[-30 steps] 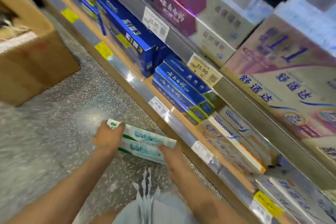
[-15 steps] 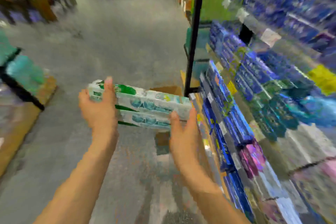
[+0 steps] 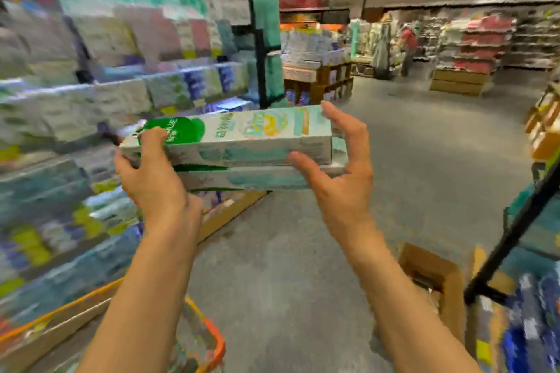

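At 7 o'clock, nearest, the rim of an orange basket (image 3: 212, 339) is seen, and at 5 o'clock an open cardboard carton (image 3: 436, 278). Higher, near the middle, two stacked toothpaste boxes (image 3: 242, 142) are held level in the air between both hands. The left end is gripped by the left hand (image 3: 154, 179), its thumb curled over the top. The right end is clasped by the right hand (image 3: 342, 182), thumb on the front face and spread fingers reaching over the far edge. The pair should be kept level and pressed end to end, so that the upper box is not slid off (the lower one juts out at the right). The boxes are long, pale mint cartons, with a green patch at the left end; the print is blurred. At 9 o'clock blurred shelves (image 3: 91, 94) are ranged.
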Demonstrator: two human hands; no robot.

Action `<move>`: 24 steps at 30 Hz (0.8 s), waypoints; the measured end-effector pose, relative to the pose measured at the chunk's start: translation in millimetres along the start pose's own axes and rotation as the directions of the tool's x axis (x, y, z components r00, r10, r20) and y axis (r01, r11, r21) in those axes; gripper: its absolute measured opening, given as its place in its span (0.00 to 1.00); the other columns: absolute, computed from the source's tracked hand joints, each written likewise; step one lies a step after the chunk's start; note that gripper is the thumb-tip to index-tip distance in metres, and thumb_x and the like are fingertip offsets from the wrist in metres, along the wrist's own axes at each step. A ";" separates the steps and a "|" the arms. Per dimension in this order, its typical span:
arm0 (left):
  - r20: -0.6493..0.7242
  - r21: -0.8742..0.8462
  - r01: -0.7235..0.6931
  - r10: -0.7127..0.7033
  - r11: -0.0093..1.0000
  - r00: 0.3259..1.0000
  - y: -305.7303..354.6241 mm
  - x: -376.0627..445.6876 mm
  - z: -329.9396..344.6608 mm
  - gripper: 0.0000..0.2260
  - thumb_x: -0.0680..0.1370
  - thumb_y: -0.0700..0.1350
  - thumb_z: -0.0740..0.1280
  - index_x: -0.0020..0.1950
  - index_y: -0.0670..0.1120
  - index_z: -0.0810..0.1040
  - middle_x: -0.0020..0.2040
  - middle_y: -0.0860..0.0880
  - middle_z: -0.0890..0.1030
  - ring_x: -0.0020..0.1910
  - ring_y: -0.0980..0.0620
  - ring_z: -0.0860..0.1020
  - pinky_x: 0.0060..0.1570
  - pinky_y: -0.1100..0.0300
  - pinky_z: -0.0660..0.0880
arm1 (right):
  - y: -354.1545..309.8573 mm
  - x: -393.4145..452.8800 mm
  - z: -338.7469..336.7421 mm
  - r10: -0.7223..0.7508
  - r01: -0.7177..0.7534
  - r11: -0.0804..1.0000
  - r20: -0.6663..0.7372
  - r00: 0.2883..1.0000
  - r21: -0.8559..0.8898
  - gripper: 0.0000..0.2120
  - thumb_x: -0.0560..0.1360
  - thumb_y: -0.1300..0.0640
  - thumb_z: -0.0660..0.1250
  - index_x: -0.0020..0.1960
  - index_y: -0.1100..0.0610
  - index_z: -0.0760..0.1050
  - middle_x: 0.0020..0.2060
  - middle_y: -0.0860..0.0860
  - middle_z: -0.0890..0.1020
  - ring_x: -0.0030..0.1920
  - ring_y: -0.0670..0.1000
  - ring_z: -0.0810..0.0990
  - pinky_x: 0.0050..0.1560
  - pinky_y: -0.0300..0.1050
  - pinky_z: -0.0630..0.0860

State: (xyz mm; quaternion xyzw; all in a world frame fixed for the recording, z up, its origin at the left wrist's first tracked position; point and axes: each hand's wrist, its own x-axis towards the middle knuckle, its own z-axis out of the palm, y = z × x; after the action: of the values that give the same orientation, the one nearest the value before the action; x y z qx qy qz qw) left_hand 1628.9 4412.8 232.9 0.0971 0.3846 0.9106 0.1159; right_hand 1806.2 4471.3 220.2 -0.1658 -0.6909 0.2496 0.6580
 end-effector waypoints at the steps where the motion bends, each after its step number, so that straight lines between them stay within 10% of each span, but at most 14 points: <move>1: -0.024 0.003 -0.031 0.031 1.000 0.999 16.7 8.8 -14.6 0.11 0.65 0.48 0.70 0.44 0.51 0.71 0.42 0.49 0.77 0.40 0.49 0.77 0.41 0.48 0.76 | -9.1 -2.6 19.8 0.019 -0.021 0.998 0.039 0.999 0.063 0.26 0.69 0.50 0.71 0.64 0.51 0.68 0.59 0.46 0.73 0.60 0.48 0.72 0.63 0.45 0.70; 8: -0.082 0.049 -0.116 0.120 0.992 0.989 105.7 69.2 -138.0 0.06 0.78 0.48 0.65 0.41 0.51 0.72 0.37 0.55 0.79 0.40 0.55 0.79 0.40 0.55 0.78 | -57.5 -32.2 152.9 0.062 -0.190 0.898 0.314 0.947 0.396 0.26 0.66 0.51 0.73 0.61 0.40 0.69 0.59 0.55 0.76 0.58 0.54 0.76 0.60 0.48 0.74; 15: 0.113 0.060 -0.018 0.011 0.998 0.993 163.8 104.0 -263.6 0.15 0.72 0.61 0.63 0.43 0.53 0.83 0.49 0.52 0.83 0.49 0.52 0.82 0.46 0.53 0.80 | -89.7 -80.1 243.3 0.281 -0.426 0.726 0.332 0.900 0.540 0.25 0.66 0.57 0.75 0.60 0.50 0.71 0.52 0.49 0.82 0.48 0.41 0.79 0.47 0.33 0.75; 19: 0.140 -0.111 0.050 -0.035 0.993 0.990 170.5 100.1 -308.0 0.27 0.58 0.60 0.77 0.54 0.50 0.84 0.60 0.48 0.80 0.60 0.49 0.78 0.58 0.52 0.76 | -95.2 -103.5 283.9 0.512 -0.682 0.459 0.458 0.727 0.569 0.21 0.68 0.55 0.74 0.59 0.49 0.72 0.47 0.48 0.82 0.45 0.47 0.82 0.43 0.45 0.80; 24: 0.006 -0.201 0.084 -0.084 0.976 0.996 147.1 97.0 -325.3 0.22 0.59 0.55 0.78 0.51 0.50 0.85 0.59 0.46 0.81 0.56 0.47 0.80 0.49 0.46 0.79 | -92.3 -146.7 322.5 0.587 -0.793 0.432 0.534 0.609 0.429 0.24 0.65 0.52 0.76 0.58 0.46 0.72 0.54 0.49 0.80 0.55 0.50 0.80 0.54 0.47 0.78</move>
State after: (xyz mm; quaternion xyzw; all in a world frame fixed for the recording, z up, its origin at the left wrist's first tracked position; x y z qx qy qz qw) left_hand 1429.8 4120.4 124.8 0.0672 0.2946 0.9392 0.1629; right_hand 1507.1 4272.8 147.8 -0.1660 -0.5240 0.7371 0.3931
